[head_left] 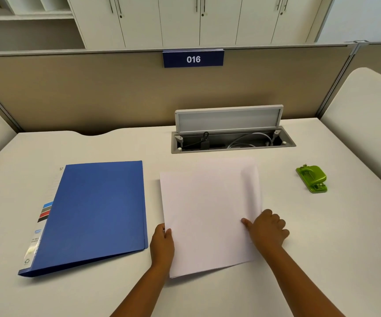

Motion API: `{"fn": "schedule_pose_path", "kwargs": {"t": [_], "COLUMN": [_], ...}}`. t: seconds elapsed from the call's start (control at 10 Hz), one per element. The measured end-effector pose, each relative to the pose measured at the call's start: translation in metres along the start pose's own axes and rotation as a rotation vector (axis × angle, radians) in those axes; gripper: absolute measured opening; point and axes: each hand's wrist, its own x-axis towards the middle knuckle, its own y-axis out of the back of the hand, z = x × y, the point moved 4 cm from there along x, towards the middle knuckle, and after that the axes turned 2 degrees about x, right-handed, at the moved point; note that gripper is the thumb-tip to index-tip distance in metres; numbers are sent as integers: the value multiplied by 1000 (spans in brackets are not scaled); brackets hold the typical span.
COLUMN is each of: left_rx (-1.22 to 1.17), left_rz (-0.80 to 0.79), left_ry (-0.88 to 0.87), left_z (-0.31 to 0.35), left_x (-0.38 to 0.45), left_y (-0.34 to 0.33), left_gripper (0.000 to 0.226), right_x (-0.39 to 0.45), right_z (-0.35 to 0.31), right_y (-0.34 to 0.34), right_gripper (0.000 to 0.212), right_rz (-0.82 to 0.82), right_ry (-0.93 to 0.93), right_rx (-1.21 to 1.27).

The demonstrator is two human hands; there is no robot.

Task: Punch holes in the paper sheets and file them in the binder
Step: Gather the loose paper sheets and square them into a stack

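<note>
A small stack of white paper sheets (208,213) lies in the middle of the desk, its top sheet slightly askew and lifted on the right. My left hand (162,245) grips the stack's left edge, thumb on top. My right hand (267,229) holds the right edge, thumb on the paper and fingers curled at the side. A closed blue binder (98,211) lies flat to the left of the paper. A green hole punch (312,178) stands at the far right, apart from both hands.
The white desk (322,248) ends at a beige partition with a blue sign reading 016 (193,59). An open cable hatch (230,138) with cables inside sits just behind the paper. Cabinets stand beyond the partition.
</note>
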Motion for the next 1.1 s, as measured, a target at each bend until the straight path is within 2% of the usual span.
{"fn": "schedule_pose_path", "kwargs": {"t": [0.1, 0.2, 0.3, 0.6, 0.7, 0.8, 0.9, 1.0, 1.1], "left_rx": [0, 5, 10, 3, 3, 7, 13, 25, 30], "left_rz": [2, -4, -3, 2, 0, -6, -7, -16, -25], "left_ry": [9, 14, 3, 1, 6, 13, 14, 20, 36], "left_z": [0, 0, 2, -1, -2, -1, 0, 0, -1], "left_x": [-1, 0, -2, -2, 0, 1, 2, 3, 4], "left_y": [0, 0, 1, 1, 2, 2, 2, 2, 2], "left_gripper": [35, 35, 35, 37, 35, 35, 33, 34, 35], "right_x": [3, 3, -1, 1, 8, 6, -9, -28, -42], "right_z": [-4, -3, 1, 8, 6, 1, -8, -17, -23], "right_y": [-1, 7, 26, 121, 124, 100, 60, 25, 2], "right_gripper": [48, 32, 25, 26, 29, 51, 56, 40, 38], "right_rz": [-52, -33, 100, 371, 272, 106, -46, -160, -237], "right_ry": [46, 96, 164, 247, 274, 272, 260, 219, 170], "right_rx": [138, 398, 432, 638, 799, 817, 805, 814, 850]}}
